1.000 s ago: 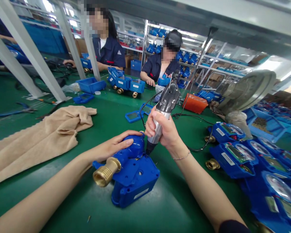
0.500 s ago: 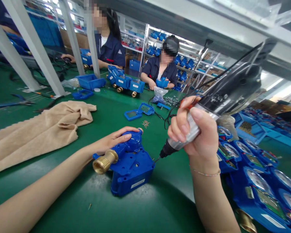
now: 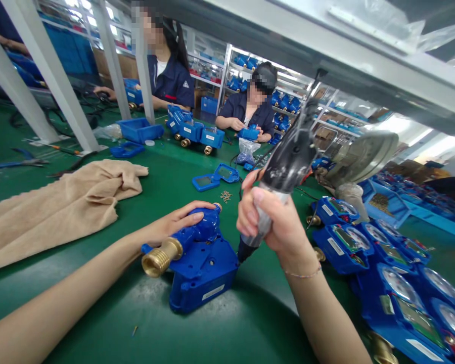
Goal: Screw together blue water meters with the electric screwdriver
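1. On my feed, the person's left hand lay over the blue pipe section of a water meter, its fingers curved around the top and grasping it lightly.
2. The right hand was clenched around an electric screwdriver, which stood tilted with its black tip pointing down, just beside the meter's right side. I could not tell whether the tip was touching it.
3. The meter sat on the green workbench between the two hands, with its brass fitting pointing toward the left forearm.
4. A tan cloth lay bunched on the bench to the left of the left hand.
5. Small screws and blue covers lay ahead of the meter, well within view.
6. A group of blue meters sat to the right of the right hand, near a fan.
7. Across the bench, one co-worker held a blue part with both hands, and another co-worker sat farther left, with a hand on a blue part.
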A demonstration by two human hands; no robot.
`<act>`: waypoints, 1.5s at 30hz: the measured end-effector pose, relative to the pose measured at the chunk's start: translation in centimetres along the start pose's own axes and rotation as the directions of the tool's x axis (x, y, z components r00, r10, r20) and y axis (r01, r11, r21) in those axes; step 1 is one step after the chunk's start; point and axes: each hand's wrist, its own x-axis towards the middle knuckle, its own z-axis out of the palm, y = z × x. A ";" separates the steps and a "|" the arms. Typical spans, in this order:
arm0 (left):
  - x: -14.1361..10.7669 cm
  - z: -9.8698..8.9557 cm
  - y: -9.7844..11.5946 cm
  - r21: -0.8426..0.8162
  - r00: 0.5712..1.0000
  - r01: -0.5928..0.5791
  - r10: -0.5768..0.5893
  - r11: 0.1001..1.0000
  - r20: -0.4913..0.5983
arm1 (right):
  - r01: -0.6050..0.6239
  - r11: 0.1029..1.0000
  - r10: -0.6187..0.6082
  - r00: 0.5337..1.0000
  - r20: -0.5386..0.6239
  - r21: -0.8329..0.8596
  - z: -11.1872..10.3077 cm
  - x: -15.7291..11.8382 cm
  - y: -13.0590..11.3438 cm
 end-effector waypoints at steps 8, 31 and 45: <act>0.2 0.9 -0.4 0.037 0.999 -0.047 0.047 0.998 0.000 | -0.058 0.995 0.063 0.996 -0.056 0.084 -1.5 -1.2 2.2; -0.4 1.8 0.8 0.064 0.999 -0.025 0.022 0.998 0.045 | -0.002 0.974 -0.018 0.996 0.086 0.228 -1.7 -2.6 2.7; -0.5 1.9 1.0 0.076 0.998 -0.055 0.052 0.996 0.041 | -0.065 0.981 0.066 0.998 -0.003 0.181 -1.2 -2.5 1.9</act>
